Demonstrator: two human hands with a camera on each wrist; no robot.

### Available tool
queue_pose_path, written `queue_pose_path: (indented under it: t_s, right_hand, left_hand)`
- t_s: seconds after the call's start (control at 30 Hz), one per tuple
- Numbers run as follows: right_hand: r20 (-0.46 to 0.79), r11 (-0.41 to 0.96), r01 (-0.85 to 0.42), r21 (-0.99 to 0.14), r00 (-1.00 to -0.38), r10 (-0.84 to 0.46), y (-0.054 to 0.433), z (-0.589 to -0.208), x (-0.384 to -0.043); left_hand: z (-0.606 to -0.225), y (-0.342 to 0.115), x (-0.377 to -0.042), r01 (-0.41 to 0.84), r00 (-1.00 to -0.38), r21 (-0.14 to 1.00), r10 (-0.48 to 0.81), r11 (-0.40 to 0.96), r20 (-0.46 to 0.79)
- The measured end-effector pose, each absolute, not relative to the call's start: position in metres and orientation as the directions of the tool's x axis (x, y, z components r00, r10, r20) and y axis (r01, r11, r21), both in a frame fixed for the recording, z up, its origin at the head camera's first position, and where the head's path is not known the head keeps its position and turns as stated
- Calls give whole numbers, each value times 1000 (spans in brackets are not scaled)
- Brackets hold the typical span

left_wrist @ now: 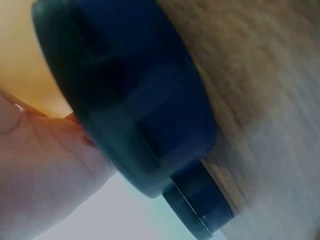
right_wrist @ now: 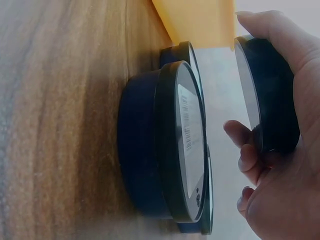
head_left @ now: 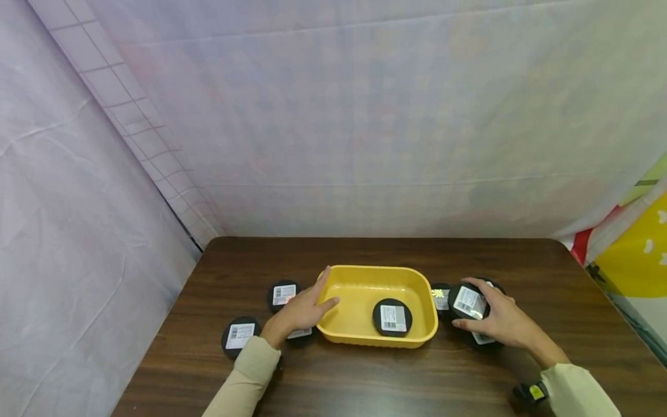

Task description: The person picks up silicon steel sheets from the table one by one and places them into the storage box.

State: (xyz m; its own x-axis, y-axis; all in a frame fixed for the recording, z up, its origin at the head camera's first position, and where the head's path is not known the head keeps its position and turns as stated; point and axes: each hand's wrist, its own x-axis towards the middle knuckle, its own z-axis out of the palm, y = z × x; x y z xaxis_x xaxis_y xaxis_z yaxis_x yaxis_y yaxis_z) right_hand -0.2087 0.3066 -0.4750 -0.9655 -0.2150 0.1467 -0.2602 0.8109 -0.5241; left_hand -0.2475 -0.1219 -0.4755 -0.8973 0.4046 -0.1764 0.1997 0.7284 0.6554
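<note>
Had a round lidded tub (head_left: 468,300) gripped in the right hand (head_left: 501,317), thumb bent round the near side and fingers curled over the far side, white label facing up in the head view. Held it up off the wood-grain table (head_left: 396,379), just right of the yellow plastic basin (head_left: 372,341) and above a little cluster of matching tubs. Counted three in that cluster: one right beside the basin's right wall (head_left: 442,301), one partly behind the fingers (head_left: 496,284), one peeking out under the hand (head_left: 484,339). Got a nicer look from the right wrist view, with dark blue sides, black lids and a barcode sticker on the closest one. Had the left hand (head_left: 302,310) loose and open at the basin's left end, index finger straight along the rim and thumb poking out over the inside, not wrapped around any tub. Couldn't make out the other left fingers, tbh. Spotted one labelled tub (head_left: 392,317) lying flat inside the basin, toward the right front corner. Found three more over on the left: one behind the left wrist (head_left: 283,294), one mostly covered by the hand (head_left: 300,333), one farther out near the sleeve (head_left: 241,336). Also noticed a pale fabric backdrop (head_left: 365,127) behind everything.
</note>
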Motion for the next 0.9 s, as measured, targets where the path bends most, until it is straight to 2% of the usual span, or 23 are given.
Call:
queue_pose_path:
  t_s: [0.43,0.9]
  right_hand:
    - [184,803,-295,-517,-955,-232,300,-468,-211]
    - [165,802,-301,-517,-954,-251,291,-459,-212]
  left_hand:
    - [-475,-122,-247,202,-900,645,399,737,-174]
    - [-476,-121,-248,208,-899,646,404,734,-170]
